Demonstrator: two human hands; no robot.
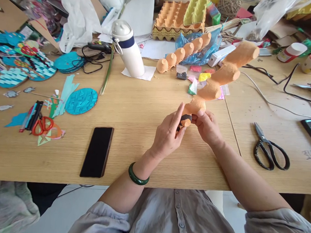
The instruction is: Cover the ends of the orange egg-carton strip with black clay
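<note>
A strip of orange egg carton cups [215, 83] slants up and to the right above the table. My left hand [169, 133] grips its near end, its index finger stretched along the side. My right hand [206, 124] pinches the same strip just beside it, thumb on the second cup from that end. Around the nearest cup shows a dark band [186, 117], whose material I cannot make out. Behind lies another strip of orange cups [184, 52]. Small packets of coloured clay-like stuff, among them a yellow packet [204, 76], lie partly hidden behind the held strip.
Black-handled scissors [271, 147] lie to the right, a black phone [96, 151] to the left. A white bottle [129, 49] stands at the back, with stacked egg trays [176, 22] beyond. Orange-handled scissors [42, 124], pens and blue woven discs [81, 101] are at the left.
</note>
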